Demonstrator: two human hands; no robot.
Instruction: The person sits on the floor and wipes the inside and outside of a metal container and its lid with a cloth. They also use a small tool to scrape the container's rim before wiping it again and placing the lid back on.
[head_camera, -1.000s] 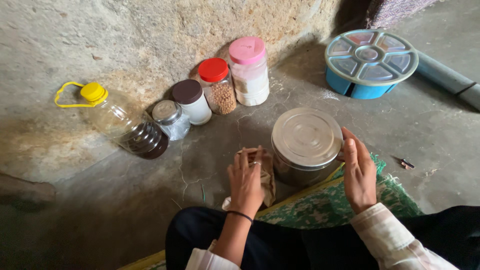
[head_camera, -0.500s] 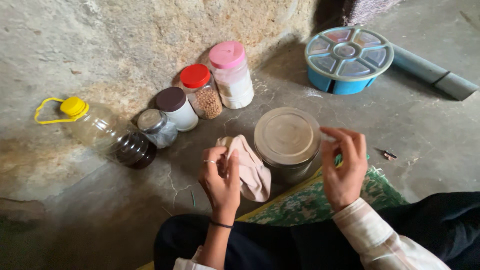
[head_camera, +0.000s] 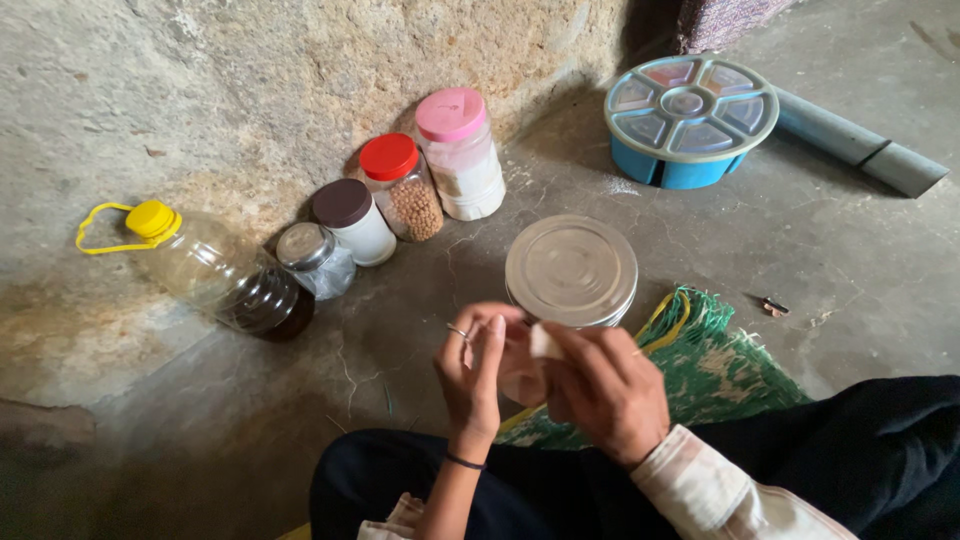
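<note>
My left hand (head_camera: 475, 365) and my right hand (head_camera: 600, 385) meet in front of me, both closed on a small pale cloth (head_camera: 543, 343) bunched between the fingers. Most of the cloth is hidden by the hands. Just beyond them stands a round steel tin (head_camera: 571, 270) with its lid on, on the concrete floor. A ring shows on my left hand and a dark band on that wrist.
Along the rough wall stand a pink-lidded jar (head_camera: 459, 152), a red-lidded jar of chickpeas (head_camera: 402, 185), a brown-lidded white jar (head_camera: 351, 220), a small steel-lidded jar (head_camera: 314, 257) and a yellow-capped bottle (head_camera: 215, 265). A blue compartment box (head_camera: 690, 118) sits far right. A green mat (head_camera: 715, 365) lies underfoot.
My right hand came off the tin's side and moved left to join my left hand. The cloth, hanging loose from my left hand before, is now bunched between both hands.
</note>
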